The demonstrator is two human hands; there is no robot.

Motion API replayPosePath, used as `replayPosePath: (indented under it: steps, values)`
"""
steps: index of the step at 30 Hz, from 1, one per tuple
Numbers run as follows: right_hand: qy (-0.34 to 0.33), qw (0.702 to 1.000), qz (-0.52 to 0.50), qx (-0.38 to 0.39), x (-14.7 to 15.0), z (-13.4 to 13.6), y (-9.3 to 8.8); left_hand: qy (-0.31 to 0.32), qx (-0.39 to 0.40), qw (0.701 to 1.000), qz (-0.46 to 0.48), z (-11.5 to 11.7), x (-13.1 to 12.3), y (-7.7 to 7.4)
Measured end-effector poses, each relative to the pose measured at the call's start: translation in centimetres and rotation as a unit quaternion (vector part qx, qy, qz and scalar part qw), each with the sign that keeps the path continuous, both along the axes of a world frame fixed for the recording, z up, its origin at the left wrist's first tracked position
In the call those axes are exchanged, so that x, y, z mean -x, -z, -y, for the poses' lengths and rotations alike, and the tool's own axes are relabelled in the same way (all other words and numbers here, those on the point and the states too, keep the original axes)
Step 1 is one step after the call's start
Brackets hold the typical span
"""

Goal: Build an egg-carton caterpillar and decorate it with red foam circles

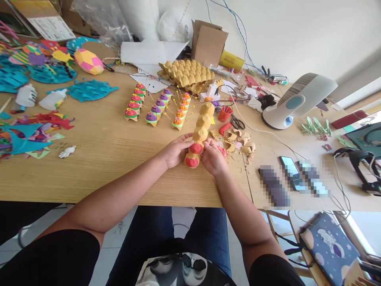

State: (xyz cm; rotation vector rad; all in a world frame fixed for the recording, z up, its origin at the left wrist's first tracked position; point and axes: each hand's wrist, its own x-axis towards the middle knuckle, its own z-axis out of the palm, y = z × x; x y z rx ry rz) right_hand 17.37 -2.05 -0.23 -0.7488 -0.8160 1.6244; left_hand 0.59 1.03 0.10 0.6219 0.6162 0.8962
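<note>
A strip of egg carton [201, 133] is held up just over the table's near half. Its two cups at the near end carry red, clay-like caps; the cups farther off are bare tan. My left hand [179, 151] grips its left side, thumb by the upper red cap. On the right side my right hand [214, 156] is closed at the strip near the red caps, its fingertips partly hidden. Beyond stand three decorated carton caterpillars: a red-and-green one [135, 102], a purple one [158, 106] and an orange one [181, 111], with pins sticking out.
Torn carton scraps [238, 141], black-handled scissors [237, 122] and a red cup [225, 114] lie right of the strip. Egg trays [186, 73] are stacked behind. A white fan [297, 101] and a phone [291, 172] are at the right; blue paper crafts [92, 90] at the left.
</note>
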Motion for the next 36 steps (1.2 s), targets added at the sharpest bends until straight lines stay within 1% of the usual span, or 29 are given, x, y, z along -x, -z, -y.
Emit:
replayPosePath:
  steps: [3, 6, 13, 18, 22, 26, 29, 33, 36]
  values:
    - [0.01, 1.0, -0.015, 0.015, -0.03, -0.09, 0.08, -0.001, -0.006, 1.0, 0.006, -0.16, 0.07, 0.16]
    - [0.03, 0.999, -0.024, 0.01, 0.03, -0.14, 0.1, -0.006, -0.025, 1.0, -0.016, -0.09, 0.27, 0.0]
    - [0.019, 1.0, 0.001, -0.013, -0.03, -0.13, 0.01, -0.028, -0.088, 0.993, -0.075, 0.28, 0.28, -0.77]
    - [0.033, 0.999, 0.013, -0.019, 0.24, 0.09, -0.28, -0.029, -0.112, 0.99, -0.081, 0.27, 0.17, -0.72]
    - [0.036, 0.998, 0.04, -0.031, 0.49, 0.27, -0.43, -0.046, -0.137, 0.984, -0.103, 0.41, 0.06, -0.65]
    - [0.032, 0.998, 0.043, -0.037, 0.48, 0.31, -0.35, -0.064, -0.158, 0.978, -0.117, 0.67, -0.1, -0.76]
    - [0.017, 0.999, 0.037, -0.028, 0.34, 0.27, -0.28, -0.07, -0.151, 0.979, -0.118, 0.72, -0.12, -0.79]
    - [0.008, 1.0, 0.006, 0.002, 0.16, 0.18, -0.24, -0.031, -0.099, 0.991, -0.085, 0.45, -0.01, -0.52]
    - [0.011, 1.0, -0.003, 0.0, 0.12, 0.12, -0.19, -0.014, -0.068, 0.996, -0.054, 0.21, 0.13, -0.29]
